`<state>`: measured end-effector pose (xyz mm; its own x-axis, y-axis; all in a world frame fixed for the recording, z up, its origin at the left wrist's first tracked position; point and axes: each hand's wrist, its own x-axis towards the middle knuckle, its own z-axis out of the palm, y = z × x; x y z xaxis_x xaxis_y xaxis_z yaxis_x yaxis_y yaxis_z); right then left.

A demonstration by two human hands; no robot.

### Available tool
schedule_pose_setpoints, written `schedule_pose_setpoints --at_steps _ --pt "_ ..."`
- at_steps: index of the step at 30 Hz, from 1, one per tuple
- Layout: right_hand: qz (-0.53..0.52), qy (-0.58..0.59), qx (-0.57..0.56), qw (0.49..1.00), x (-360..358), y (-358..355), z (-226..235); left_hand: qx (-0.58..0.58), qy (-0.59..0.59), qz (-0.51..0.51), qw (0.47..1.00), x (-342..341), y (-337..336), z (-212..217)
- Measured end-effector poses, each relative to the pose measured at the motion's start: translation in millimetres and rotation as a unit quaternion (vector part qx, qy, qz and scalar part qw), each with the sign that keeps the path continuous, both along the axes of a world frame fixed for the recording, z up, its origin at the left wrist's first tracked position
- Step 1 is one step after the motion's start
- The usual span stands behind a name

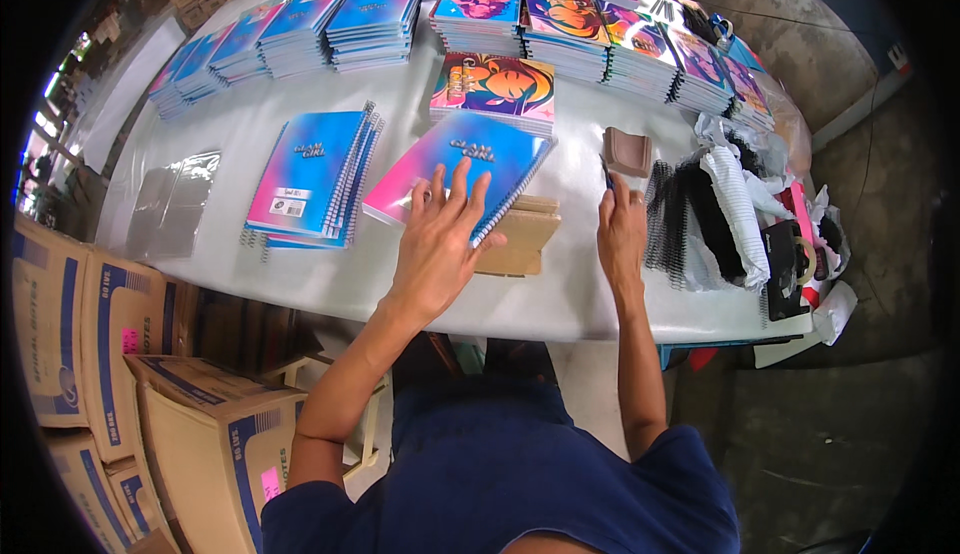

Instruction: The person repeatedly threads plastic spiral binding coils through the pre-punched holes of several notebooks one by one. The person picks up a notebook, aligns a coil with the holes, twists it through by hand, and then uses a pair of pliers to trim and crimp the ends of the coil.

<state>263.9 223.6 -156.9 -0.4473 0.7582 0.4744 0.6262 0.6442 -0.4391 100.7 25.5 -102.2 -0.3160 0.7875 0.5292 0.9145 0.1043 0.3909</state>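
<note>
My left hand point(440, 224) lies with its fingers spread on the cover of a blue and pink spiral notebook point(470, 169), which is turned at a slant. Its thumb reaches the coil along the notebook's right edge. Under that notebook's lower right side sits a tan block point(520, 239), partly covered. My right hand point(625, 219) is closed around a slim tool point(607, 176) with a dark tip and a bit of blue; its kind is hard to make out. Just beyond it rests a brown curved block point(628, 152). Left of my hands lies a small pile of similar notebooks point(310, 174).
Stacks of notebooks point(375, 19) line the table's far side, with an orange-covered stack point(495, 84) nearer. Black spiral coils point(670, 219) and white wrapping point(735, 214) crowd the right. A clear plastic sheet point(175, 204) lies left; cartons point(205, 424) stand below.
</note>
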Motion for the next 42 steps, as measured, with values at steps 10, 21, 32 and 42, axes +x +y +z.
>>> schedule_pose_setpoints --at_steps 10,21,32,42 --pt "0.256 0.07 0.007 0.964 7.2 -106.4 44.3 -0.018 0.109 0.045 0.993 5.3 9.9 -7.5" --pt "0.419 -0.012 -0.332 0.845 -2.7 -76.0 67.5 0.018 0.101 0.058 0.993 -6.7 -0.2 -4.7" --pt "0.302 0.056 -0.28 0.91 -20.7 0.2 78.3 0.186 -0.036 0.098 0.977 -133.9 -71.1 73.8" --pt "0.2 -0.175 0.145 0.953 -65.6 -76.3 60.8 0.287 -0.244 0.016 0.926 -189.7 -96.9 64.6"
